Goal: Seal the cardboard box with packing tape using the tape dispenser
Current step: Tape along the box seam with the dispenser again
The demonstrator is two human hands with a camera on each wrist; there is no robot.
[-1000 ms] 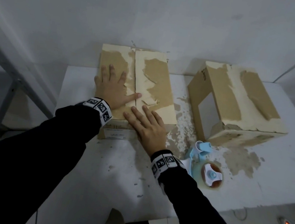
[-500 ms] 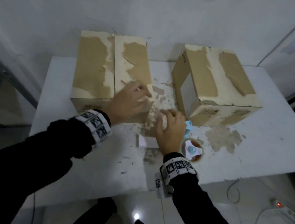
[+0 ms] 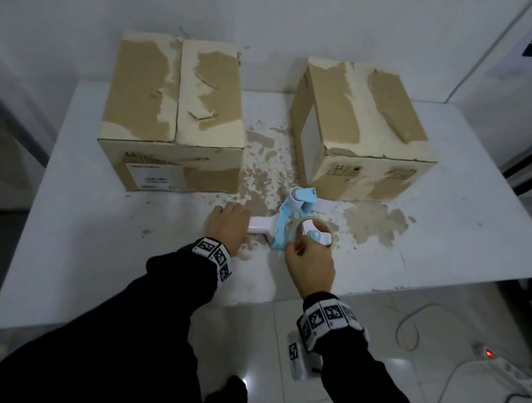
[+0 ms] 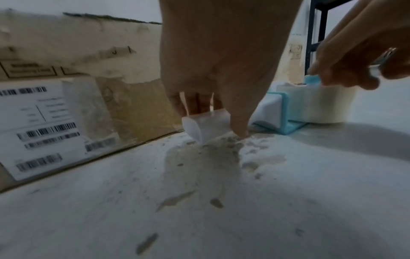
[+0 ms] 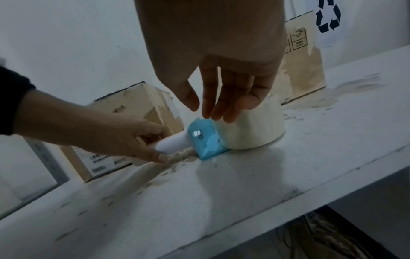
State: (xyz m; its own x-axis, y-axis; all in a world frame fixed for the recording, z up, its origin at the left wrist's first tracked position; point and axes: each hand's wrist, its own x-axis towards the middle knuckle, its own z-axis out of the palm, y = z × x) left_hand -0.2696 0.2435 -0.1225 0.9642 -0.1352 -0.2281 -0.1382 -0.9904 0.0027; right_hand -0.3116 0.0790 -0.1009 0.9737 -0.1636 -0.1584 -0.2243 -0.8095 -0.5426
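In your head view the table point(image 3: 87, 244) fills the middle of the frame. On it, one cardboard box point(image 3: 174, 113) sits upper left, a second box point(image 3: 363, 129) upper right, well apart. The tape dispenser point(image 3: 299, 223) lies on the table at centre, below the gap between them. A power strip point(image 3: 504, 368) lies on the floor, lower right.

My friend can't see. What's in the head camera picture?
A left hand grips the white handle of a blue tape dispenser lying on a white table, while the right hand touches its tape roll. Two worn cardboard boxes stand behind.
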